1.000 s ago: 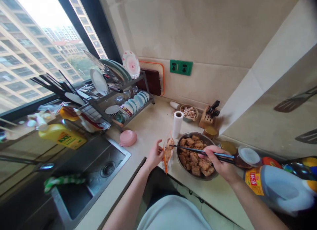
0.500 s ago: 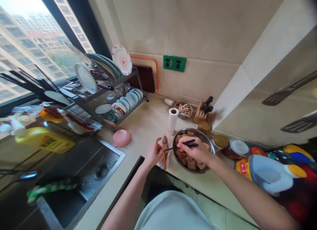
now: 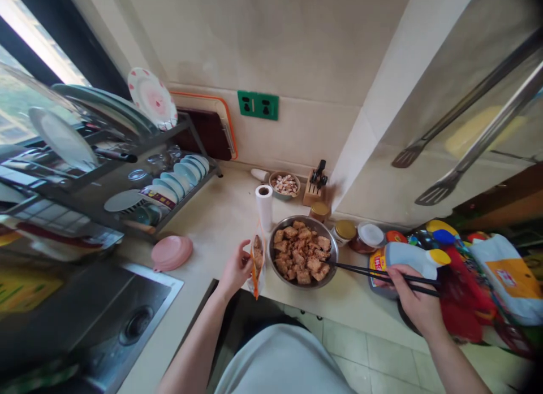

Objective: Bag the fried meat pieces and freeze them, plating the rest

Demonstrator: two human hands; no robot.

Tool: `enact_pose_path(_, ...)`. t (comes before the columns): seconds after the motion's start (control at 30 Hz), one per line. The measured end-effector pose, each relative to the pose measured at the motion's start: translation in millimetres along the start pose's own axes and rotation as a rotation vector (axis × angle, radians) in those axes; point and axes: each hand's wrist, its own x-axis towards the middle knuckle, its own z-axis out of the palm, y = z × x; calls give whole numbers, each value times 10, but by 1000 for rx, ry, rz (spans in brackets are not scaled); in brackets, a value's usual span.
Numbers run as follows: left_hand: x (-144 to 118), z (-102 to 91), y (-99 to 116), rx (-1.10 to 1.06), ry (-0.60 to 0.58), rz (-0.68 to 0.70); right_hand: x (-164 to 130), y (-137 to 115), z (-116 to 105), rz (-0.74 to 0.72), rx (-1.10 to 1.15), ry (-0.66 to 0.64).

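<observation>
Chopsticks point(image 3: 382, 272) gripped in right hand point(image 3: 413, 301); left hand point(image 3: 235, 269) holds bag point(image 3: 257, 258).

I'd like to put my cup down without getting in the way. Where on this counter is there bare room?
Bare counter lies between the dish rack, pink lid and paper towel roll. Right of the steel bowl it is crowded: jars and bottles surround the right hand holding chopsticks.

Beige countertop point(image 3: 220, 219) with metal bowl point(image 3: 278, 275), paper roll point(image 3: 263, 206), pink lid point(image 3: 172, 252), dish rack point(image 3: 127, 173), jars point(image 3: 358, 236)
</observation>
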Motion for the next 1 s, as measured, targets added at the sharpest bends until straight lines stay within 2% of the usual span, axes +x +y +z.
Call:
enact_pose_path(0.17, -24, -5, 31, -7, 7, 3, -77, 114, 84, 43, 63, -58)
enact_pose_path(0.33, -27, -12, 10, -25, 27, 7, -101, 91, 175, -6, 62, -54)
enact_pose_path(0.47, -16, 3, -17, -11, 30, 14, -85, 168, 295, -36, 47, -125)
enact_pose_path(0.57, -23, -6, -24, 23, 32, 32, -124, 222, 294, -69, -45, -143)
enact_pose_path(0.67, -1, -55, -3, 70, 38, 75, -159, 99, 202, -136, -146, -43)
enact_pose_path(0.77, 74, -120, 47, 154, 59, 141, -125, -177, 125, -220, -164, 82)
enact_pose_path(0.87, 135, -146, 90, 248, 65, 214, -65, -367, 126, -280, -169, 115)
enact_pose_path(1.0, 95, -111, 47, 306, 42, 226, -49, -238, 160, -262, -204, 55)
